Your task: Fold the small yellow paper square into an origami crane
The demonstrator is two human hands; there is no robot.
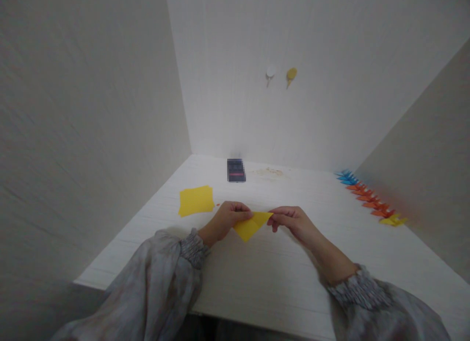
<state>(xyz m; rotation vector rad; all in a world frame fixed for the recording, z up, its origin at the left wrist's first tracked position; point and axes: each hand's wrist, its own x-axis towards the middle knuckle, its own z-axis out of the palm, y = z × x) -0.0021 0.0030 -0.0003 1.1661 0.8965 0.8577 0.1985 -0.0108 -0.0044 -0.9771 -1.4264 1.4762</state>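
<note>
A yellow paper folded into a triangle (252,224) is held just above the white table (279,282), its long edge up and its point hanging down. My left hand (225,219) pinches its left corner with fingers closed. My right hand (292,221) pinches the right corner, thumb and fingers pressed together. Both wrists show grey patterned sleeves.
A small stack of flat yellow paper sheets (196,200) lies left of my left hand. A dark blurred object (236,170) stands near the back wall. Several folded paper pieces (370,198), blue, orange and yellow, line the right wall. Two round hooks (281,75) hang on the back wall.
</note>
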